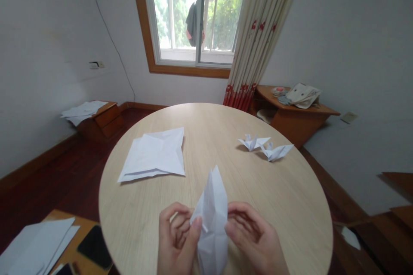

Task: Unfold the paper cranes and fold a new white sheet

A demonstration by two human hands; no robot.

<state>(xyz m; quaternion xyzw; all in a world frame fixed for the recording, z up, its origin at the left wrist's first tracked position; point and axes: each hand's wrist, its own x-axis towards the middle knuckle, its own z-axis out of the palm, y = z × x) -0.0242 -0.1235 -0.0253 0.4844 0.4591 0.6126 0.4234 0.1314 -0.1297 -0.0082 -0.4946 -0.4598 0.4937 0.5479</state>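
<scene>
Over the near edge of a round wooden table point(290, 197), both my hands hold a folded white paper piece point(213, 206) that stands upright with its tip pointing away from me. My left hand point(177, 236) pinches its left side, thumb on the front. My right hand point(254, 236) grips its right side with curled fingers. A stack of white paper sheets point(155, 154) lies on the table's left half. Two finished paper cranes point(266, 146) sit on the right half.
A black phone point(95, 247) and loose white sheets point(35, 247) lie on a low wooden surface at the lower left. A wooden corner shelf point(290, 116) with papers stands by the curtain point(258, 38). A small drawer unit point(103, 118) with paper stands against the left wall.
</scene>
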